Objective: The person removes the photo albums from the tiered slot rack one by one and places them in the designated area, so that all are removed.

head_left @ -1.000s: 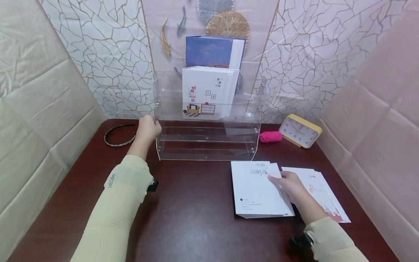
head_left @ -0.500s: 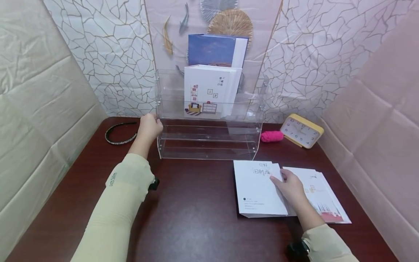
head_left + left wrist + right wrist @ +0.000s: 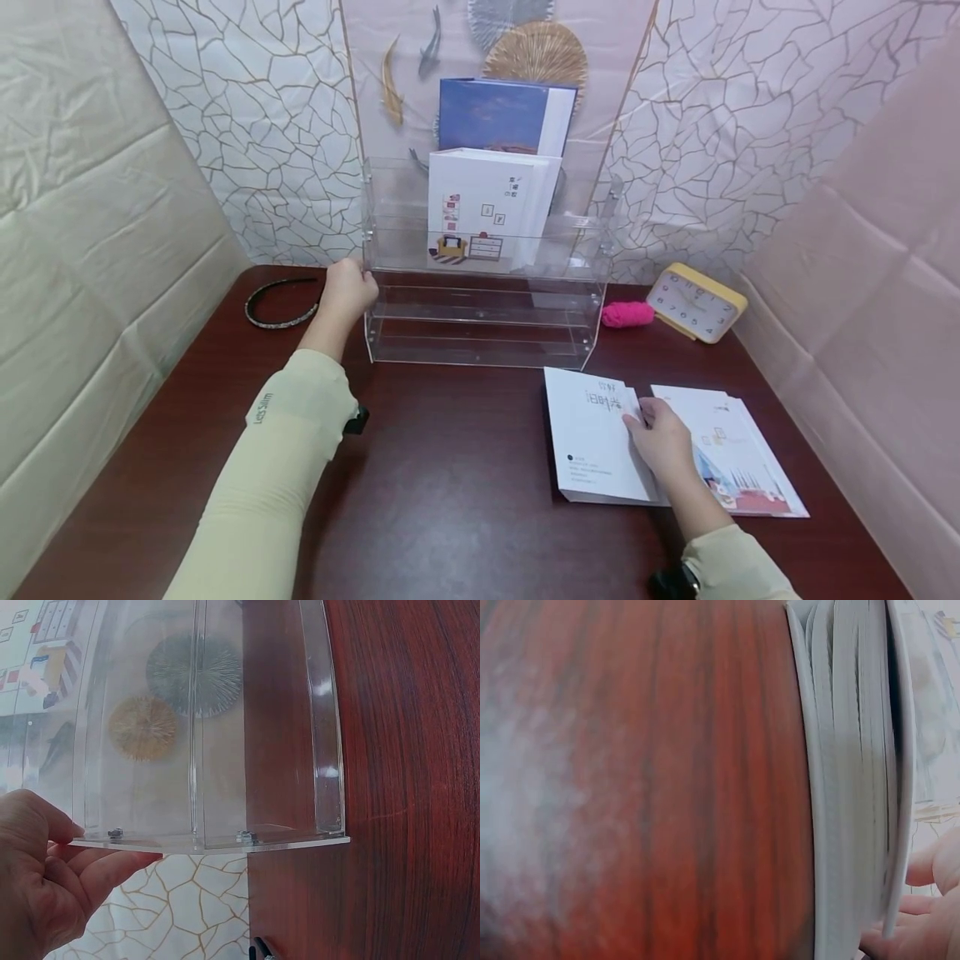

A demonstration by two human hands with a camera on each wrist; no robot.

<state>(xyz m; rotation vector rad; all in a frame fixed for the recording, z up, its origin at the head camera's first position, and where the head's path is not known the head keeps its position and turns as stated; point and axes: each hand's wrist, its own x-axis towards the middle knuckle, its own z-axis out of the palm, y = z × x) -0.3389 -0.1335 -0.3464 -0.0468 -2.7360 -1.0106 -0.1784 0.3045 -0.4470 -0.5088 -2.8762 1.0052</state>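
Observation:
A clear acrylic rack [image 3: 480,321] stands at the back of the table. My left hand [image 3: 347,293] grips its left side panel [image 3: 217,844], thumb on one face and fingers on the other. Toward the front right lies a white hardcover book [image 3: 596,446], slightly tilted. My right hand [image 3: 663,442] pinches this book by its right edge, with the thumb on the cover. In the right wrist view, the book's page edges [image 3: 851,765] face the camera and the hand is partly cut off. A second white book [image 3: 750,475] with a coloured picture lies beside it, partly covered.
In the rack's upper tiers stand a white book [image 3: 480,200] and a taller blue-covered book [image 3: 487,117]. A pink yarn bundle [image 3: 627,314] and a yellow clock [image 3: 696,302] sit to the rack's right. A headband [image 3: 281,321] lies at the left.
The head view has shifted slightly. My right hand has moved a little left against the table, and the book it holds has tilted, showing more of the book beneath. My left hand stays on the rack.

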